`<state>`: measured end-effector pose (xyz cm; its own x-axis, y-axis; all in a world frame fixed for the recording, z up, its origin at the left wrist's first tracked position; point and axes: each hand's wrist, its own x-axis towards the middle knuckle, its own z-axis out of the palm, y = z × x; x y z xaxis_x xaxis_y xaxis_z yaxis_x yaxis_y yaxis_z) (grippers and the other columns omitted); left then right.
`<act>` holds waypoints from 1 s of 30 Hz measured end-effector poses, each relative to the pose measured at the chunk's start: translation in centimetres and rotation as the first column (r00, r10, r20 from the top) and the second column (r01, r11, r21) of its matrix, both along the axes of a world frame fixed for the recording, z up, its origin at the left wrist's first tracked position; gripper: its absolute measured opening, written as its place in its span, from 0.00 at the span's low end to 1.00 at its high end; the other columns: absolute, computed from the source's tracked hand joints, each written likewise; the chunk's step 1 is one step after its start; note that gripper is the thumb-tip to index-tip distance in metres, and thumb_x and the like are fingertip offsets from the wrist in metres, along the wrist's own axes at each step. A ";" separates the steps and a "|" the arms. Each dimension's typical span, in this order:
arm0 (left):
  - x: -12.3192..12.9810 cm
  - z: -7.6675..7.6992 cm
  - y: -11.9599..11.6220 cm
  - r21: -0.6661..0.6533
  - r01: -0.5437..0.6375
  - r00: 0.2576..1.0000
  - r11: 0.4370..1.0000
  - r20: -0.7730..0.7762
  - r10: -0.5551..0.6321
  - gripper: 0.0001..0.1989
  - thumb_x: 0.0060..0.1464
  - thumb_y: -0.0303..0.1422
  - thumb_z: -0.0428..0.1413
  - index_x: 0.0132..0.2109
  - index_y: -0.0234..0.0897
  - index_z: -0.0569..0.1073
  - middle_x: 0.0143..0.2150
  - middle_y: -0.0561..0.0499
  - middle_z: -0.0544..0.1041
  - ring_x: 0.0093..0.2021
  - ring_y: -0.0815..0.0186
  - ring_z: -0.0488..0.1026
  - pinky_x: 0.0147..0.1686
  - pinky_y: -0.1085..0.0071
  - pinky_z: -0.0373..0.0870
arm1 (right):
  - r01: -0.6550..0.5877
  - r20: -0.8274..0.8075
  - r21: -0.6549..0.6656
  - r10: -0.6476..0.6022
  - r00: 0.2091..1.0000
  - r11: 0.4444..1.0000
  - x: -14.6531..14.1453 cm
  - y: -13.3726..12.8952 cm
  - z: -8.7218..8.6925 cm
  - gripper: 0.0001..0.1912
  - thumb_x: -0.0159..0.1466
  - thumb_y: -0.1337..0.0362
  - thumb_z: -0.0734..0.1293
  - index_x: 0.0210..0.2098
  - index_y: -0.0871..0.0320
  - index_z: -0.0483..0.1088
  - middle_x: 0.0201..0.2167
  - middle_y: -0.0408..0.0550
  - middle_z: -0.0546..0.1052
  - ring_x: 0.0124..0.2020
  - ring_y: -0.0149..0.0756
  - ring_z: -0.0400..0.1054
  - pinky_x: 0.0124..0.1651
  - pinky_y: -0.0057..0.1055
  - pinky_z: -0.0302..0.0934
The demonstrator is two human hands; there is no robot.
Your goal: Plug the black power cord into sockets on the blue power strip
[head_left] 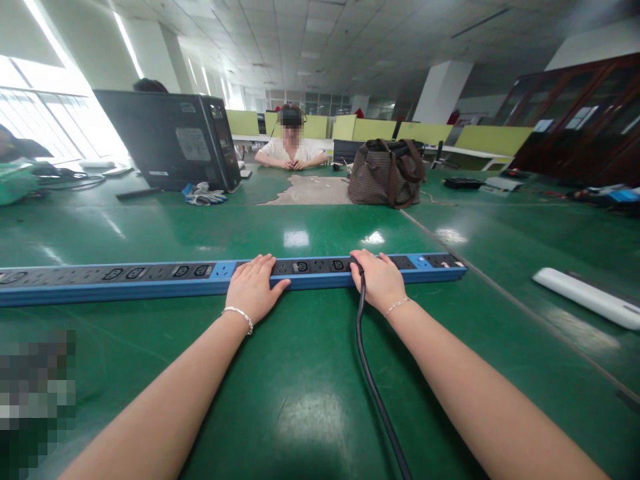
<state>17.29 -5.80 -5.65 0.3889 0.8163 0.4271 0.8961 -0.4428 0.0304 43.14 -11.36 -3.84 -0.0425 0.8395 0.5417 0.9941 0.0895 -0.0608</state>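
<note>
A long blue power strip [315,282] with black sockets lies across the green table. My left hand [254,287] rests on top of the strip, fingers over its far edge and thumb stretched to the right. Farther right, my right hand [379,280] is closed round the plug end of a black cable [369,373] at the strip's sockets. The plug itself is mostly hidden by the fingers. From there the cable runs down toward the near edge of the view.
A black computer case [173,140] stands at the back left, with gloves [204,193] beside it. A brown bag [385,175] sits at the back. Across the table sits a person [291,150]. A white bar-shaped object [585,297] lies at the right on the green table [310,400].
</note>
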 end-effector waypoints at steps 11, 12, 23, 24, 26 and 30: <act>0.1 -0.1 0.0 0.002 -0.004 1.000 1.000 -0.018 0.005 0.30 0.57 0.48 0.43 0.58 0.32 0.64 0.61 0.41 0.66 0.62 0.56 0.60 0.59 0.58 0.55 | 0.122 -0.310 0.122 -0.079 0.947 0.985 -0.7 0.6 -2.3 0.22 0.65 0.58 0.56 0.55 0.59 0.65 0.50 0.52 0.74 0.49 0.41 0.69 0.56 0.40 0.56; 0.0 -0.1 0.0 0.004 -0.004 1.000 1.000 -0.020 0.004 0.30 0.58 0.48 0.43 0.58 0.32 0.64 0.61 0.41 0.66 0.62 0.56 0.60 0.59 0.58 0.55 | 0.141 -0.307 0.121 -0.098 0.947 0.983 -0.7 0.8 -2.4 0.22 0.65 0.58 0.56 0.54 0.61 0.66 0.49 0.54 0.75 0.50 0.42 0.68 0.57 0.40 0.56; 0.1 0.0 -0.1 -0.007 -0.003 1.000 1.000 -0.017 0.003 0.29 0.58 0.48 0.43 0.59 0.32 0.63 0.61 0.41 0.65 0.62 0.56 0.60 0.59 0.58 0.55 | 0.193 -0.275 0.111 -0.157 0.949 0.975 -0.8 0.6 -1.9 0.20 0.63 0.57 0.59 0.49 0.58 0.71 0.49 0.53 0.75 0.55 0.48 0.64 0.56 0.45 0.56; 0.2 0.0 -0.1 -0.007 -0.003 1.000 1.000 -0.016 0.003 0.29 0.58 0.48 0.43 0.59 0.33 0.63 0.61 0.41 0.65 0.62 0.56 0.60 0.59 0.58 0.55 | 0.207 -0.283 0.115 -0.167 0.944 0.972 -0.9 0.6 -1.9 0.19 0.63 0.57 0.59 0.49 0.57 0.72 0.49 0.53 0.75 0.54 0.49 0.64 0.56 0.47 0.55; 0.2 0.0 -0.1 -0.007 -0.004 1.000 1.000 -0.015 0.004 0.29 0.57 0.48 0.42 0.59 0.34 0.63 0.61 0.41 0.65 0.62 0.56 0.60 0.59 0.57 0.55 | 0.243 -0.308 0.110 -0.199 0.930 0.964 -1.0 0.7 -1.9 0.18 0.63 0.57 0.59 0.47 0.56 0.73 0.48 0.53 0.75 0.54 0.49 0.65 0.56 0.49 0.54; 0.2 0.0 -0.2 -0.011 -0.007 1.000 1.000 -0.012 0.007 0.30 0.58 0.48 0.42 0.59 0.32 0.63 0.61 0.40 0.65 0.62 0.56 0.59 0.59 0.58 0.55 | 0.243 -0.311 0.078 -0.208 0.927 0.967 -1.1 0.6 -1.8 0.18 0.63 0.57 0.59 0.47 0.56 0.72 0.49 0.52 0.75 0.55 0.48 0.63 0.57 0.50 0.52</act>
<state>17.50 -5.98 -5.63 0.3883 0.8233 0.4139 0.8994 -0.4365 0.0245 42.08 -10.71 -5.64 0.3184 0.7405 0.5918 0.9265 -0.1110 -0.3596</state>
